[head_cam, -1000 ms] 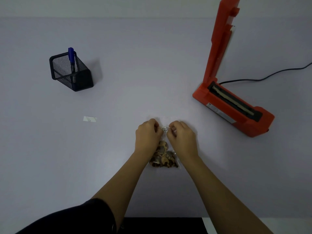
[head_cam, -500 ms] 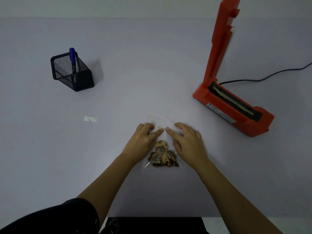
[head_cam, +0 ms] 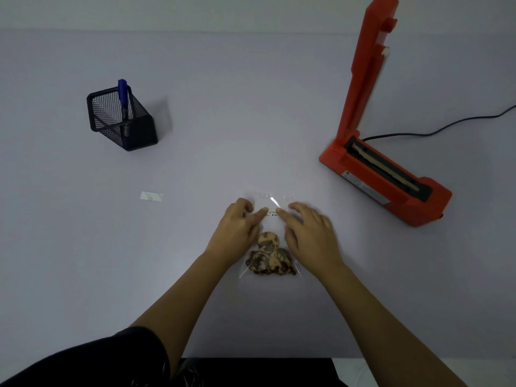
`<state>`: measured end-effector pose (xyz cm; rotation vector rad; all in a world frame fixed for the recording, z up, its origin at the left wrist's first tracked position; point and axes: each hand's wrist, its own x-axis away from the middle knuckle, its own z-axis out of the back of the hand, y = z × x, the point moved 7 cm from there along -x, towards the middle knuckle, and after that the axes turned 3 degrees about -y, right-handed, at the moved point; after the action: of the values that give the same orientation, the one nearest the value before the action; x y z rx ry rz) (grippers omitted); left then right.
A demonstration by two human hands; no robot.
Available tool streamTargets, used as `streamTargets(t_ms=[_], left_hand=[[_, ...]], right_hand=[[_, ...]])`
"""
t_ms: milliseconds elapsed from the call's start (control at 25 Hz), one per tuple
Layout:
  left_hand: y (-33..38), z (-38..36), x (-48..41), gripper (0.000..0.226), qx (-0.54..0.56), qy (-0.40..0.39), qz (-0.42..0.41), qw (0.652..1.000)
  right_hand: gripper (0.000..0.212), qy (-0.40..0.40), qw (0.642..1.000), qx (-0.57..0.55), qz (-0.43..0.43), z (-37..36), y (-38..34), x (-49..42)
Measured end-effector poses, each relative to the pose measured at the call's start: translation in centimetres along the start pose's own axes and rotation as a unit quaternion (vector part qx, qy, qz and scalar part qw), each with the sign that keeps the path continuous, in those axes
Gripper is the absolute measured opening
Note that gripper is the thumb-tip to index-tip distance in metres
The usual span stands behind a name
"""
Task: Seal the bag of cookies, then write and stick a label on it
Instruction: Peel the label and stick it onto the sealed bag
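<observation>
Bag (head_cam: pixel 272 233): clear, flat on table (head_cam: pixel 223 107), near front edge at middle, cookies (head_cam: pixel 268 256) bunched at near end, small white label (head_cam: pixel 272 212) with dark writing on far half.

Far left: black mesh cup (head_cam: pixel 122 121), blue pen (head_cam: pixel 122 93) upright inside. Nearer, flat on table: white paper strip (head_cam: pixel 151 196), well apart from bag.

Left hand (head_cam: pixel 237 233): palm down on bag's left side, fingers loosely spread, one fingertip (head_cam: pixel 262 212) pressed at label's left end. Holding nothing.

Right hand (head_cam: pixel 310 236): palm down on bag's right side, fingers spread, one fingertip (head_cam: pixel 280 213) at label's right end. Gripping nothing.

Right: orange sealer (head_cam: pixel 385 185), arm raised upright, black cord (head_cam: pixel 446 127) trailing off to right edge.
</observation>
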<state>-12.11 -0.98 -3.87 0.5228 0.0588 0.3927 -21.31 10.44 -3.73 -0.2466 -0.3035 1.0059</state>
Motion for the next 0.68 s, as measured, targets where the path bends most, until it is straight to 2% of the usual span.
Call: streamTargets(t_ms=[120, 280, 680], left_hand=[[0.06, 0.09, 0.12, 0.045, 0.002, 0.005, 0.016, 1.0], [0.41, -0.17, 0.5, 0.04, -0.027, -0.002, -0.019, 0.999], [-0.01, -0.39, 0.86, 0.038, -0.036, 0.01, -0.032, 0.999]], right_hand=[[0.046, 0.003, 1.0, 0.008, -0.014, -0.06, 0.01, 0.15], [0.048, -0.018, 0.999, 0.034, -0.008, -0.42, -0.18, 0.25], [0.049, -0.023, 0.999, 0.043, -0.006, -0.3, -0.08, 0.17]])
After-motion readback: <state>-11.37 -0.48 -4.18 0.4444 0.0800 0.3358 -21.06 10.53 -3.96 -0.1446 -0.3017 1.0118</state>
